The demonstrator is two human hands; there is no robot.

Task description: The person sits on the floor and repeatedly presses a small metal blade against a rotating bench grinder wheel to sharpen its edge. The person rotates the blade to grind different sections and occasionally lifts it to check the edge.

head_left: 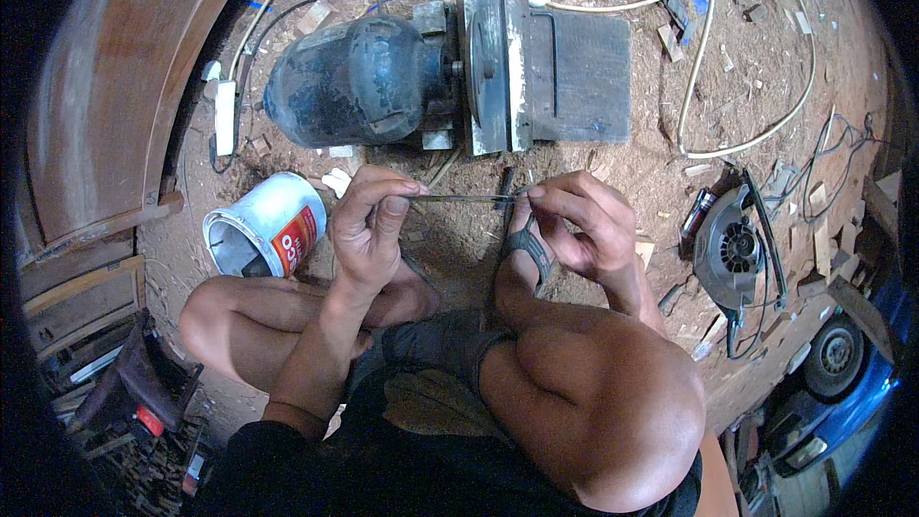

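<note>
A thin, straight dark metal strip, perhaps a blade, runs level between my two hands above the ground. My left hand pinches its left end between thumb and fingers. At the other end, the fingertips of my right hand close on the strip. Just beyond the hands lies a worn blue electric motor. Its shaft points right to an upright wheel, seen edge-on, with a flat dark board to the right of it. The strip is apart from the wheel.
A white bucket lies tipped on the left. On the right sits a circular saw. Pale cable loops over the sawdust-strewn ground, and a white power strip lies at left. Wooden panels stand far left; a blue car is lower right.
</note>
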